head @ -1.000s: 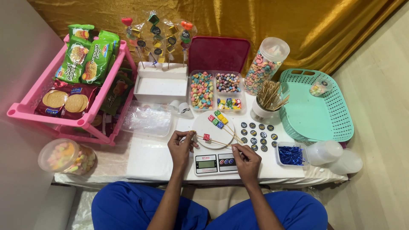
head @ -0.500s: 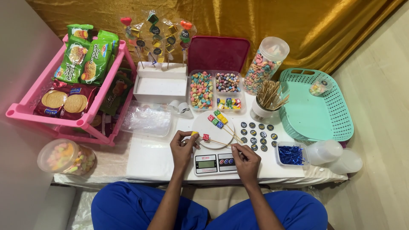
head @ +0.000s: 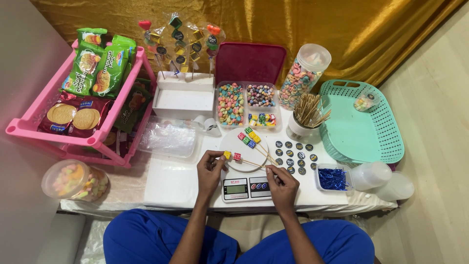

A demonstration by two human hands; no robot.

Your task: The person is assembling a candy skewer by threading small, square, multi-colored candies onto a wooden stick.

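**Head view: candy pushed onto a skewer over the scale**

Pink rack [head: 29,128] of biscuit packs stands far left, teal basket [head: 386,142] far right. Between them a white scale [head: 244,188] carries a round plate [head: 232,142]. Left hand [head: 209,171] pinches a yellow candy [head: 227,155] at the skewer's tip. Right hand [head: 282,186] has its fingers pressed together on the skewer [head: 254,164], which already bears a red candy [head: 237,157] above the plate.
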